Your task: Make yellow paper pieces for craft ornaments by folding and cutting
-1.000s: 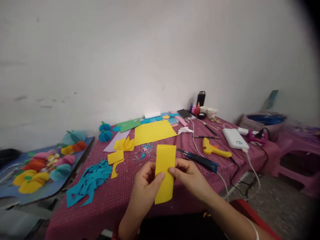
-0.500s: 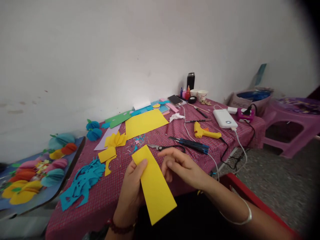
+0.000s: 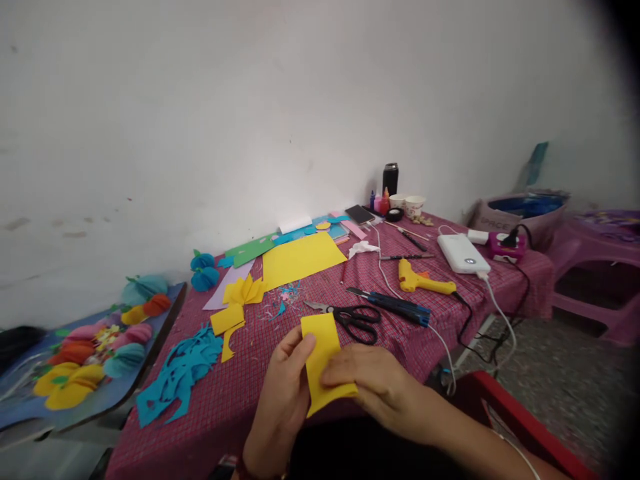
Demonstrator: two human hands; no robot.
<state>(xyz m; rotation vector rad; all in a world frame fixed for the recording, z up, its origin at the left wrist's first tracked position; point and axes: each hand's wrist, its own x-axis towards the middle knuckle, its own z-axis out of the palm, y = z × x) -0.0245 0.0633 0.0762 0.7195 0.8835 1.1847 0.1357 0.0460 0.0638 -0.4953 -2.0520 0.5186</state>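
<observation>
At the far left, a dark board (image 3: 165, 313) laden with coloured paper fruit shapes (image 3: 75, 373) is seen beside the table, which is covered by a red checked cloth (image 3: 235, 393). On that cloth, a heap of blue paper offcuts (image 3: 180, 373) is spread near the left edge, with small yellow paper scraps (image 3: 227, 320) just beyond it and a large flat yellow sheet (image 3: 303, 259) laid farther back. Near the table's front edge, a narrow yellow paper strip (image 3: 320, 340) is held upright above the cloth: it is pinched along its left edge by the left hand (image 3: 283, 400) (thumb laid on the front face), while the right hand (image 3: 375, 383) is closed over its lower right part, fingers pressed flat on the paper. Just behind the strip, black-handled scissors (image 3: 350, 319) are laid with blades apart. To their right, a blue-handled tool (image 3: 395, 305) and a yellow glue gun (image 3: 425, 281) are seen, and a white power bank (image 3: 463, 253) with a cable is set farther right.
</observation>
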